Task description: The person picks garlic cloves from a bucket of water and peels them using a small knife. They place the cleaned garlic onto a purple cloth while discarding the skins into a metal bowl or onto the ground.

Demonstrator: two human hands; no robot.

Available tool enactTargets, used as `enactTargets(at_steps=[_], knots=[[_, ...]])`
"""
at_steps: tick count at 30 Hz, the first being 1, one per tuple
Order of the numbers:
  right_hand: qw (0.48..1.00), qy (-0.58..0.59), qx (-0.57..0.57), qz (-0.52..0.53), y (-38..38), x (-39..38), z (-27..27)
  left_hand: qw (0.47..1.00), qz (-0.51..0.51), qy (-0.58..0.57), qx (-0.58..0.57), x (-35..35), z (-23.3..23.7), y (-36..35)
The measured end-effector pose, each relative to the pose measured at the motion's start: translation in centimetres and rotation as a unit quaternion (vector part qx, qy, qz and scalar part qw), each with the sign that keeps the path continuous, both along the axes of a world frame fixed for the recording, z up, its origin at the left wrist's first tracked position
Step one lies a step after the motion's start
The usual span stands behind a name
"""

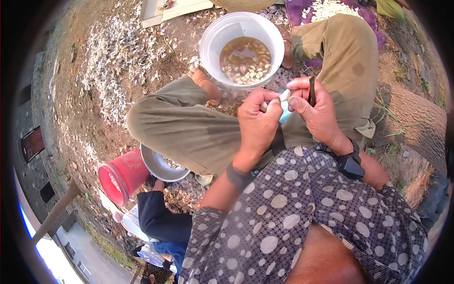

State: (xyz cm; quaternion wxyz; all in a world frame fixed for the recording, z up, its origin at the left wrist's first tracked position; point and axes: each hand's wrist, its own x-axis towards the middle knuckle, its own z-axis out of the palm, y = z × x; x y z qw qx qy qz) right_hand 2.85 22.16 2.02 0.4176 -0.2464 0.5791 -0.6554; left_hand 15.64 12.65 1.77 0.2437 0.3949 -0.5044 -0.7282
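Note:
My left hand [259, 120] is closed, pinching a pale garlic clove [285, 96] between thumb and fingertips. Another whitish piece [264, 107] shows in the curl of its fingers. My right hand [316, 110] meets it, thumb and forefinger pressed on the same clove. A dark narrow strip [311, 92] runs across the right fingers; what it is I cannot make out. Something light blue [285, 114] shows just below the fingertips. Beyond the hands, between the feet, stands a white bucket [208, 54] with peeled cloves [253, 73] in brownish water.
Dry skins [111, 71] litter the ground at left. A red bucket [135, 168] and a metal basin [158, 165] stand beside my left knee, near another person's dark sleeve [163, 215]. White cloves [331, 9] lie on purple cloth [294, 16]. A tree trunk [421, 120] is at right.

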Motion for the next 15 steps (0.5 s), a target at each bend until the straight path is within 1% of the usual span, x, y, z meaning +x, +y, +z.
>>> enactTargets(at_steps=[1,4,5,8,11,15], knots=[[0.999,0.027,0.026,-0.005,0.5,0.0,0.1,0.997,-0.008,-0.032,-0.071,0.1,0.0,-0.2],[0.99,0.138,0.038,0.005,0.7,0.1,0.6,0.963,-0.01,-0.034,-0.269,-0.3,0.4,-0.6],[0.992,0.11,0.055,0.018,0.9,0.1,1.1,0.953,-0.021,-0.044,-0.299,-0.4,1.0,-0.4],[0.989,0.126,0.06,0.042,1.1,-0.8,1.5,0.921,-0.038,-0.01,-0.387,-0.8,1.1,-0.6],[0.991,0.115,0.05,0.044,1.3,-1.1,1.5,0.905,-0.046,0.013,-0.423,-1.0,1.5,-0.5],[0.993,0.105,0.039,0.025,1.3,-1.1,1.5,0.908,-0.07,0.019,-0.413,-1.4,1.8,-0.5]])
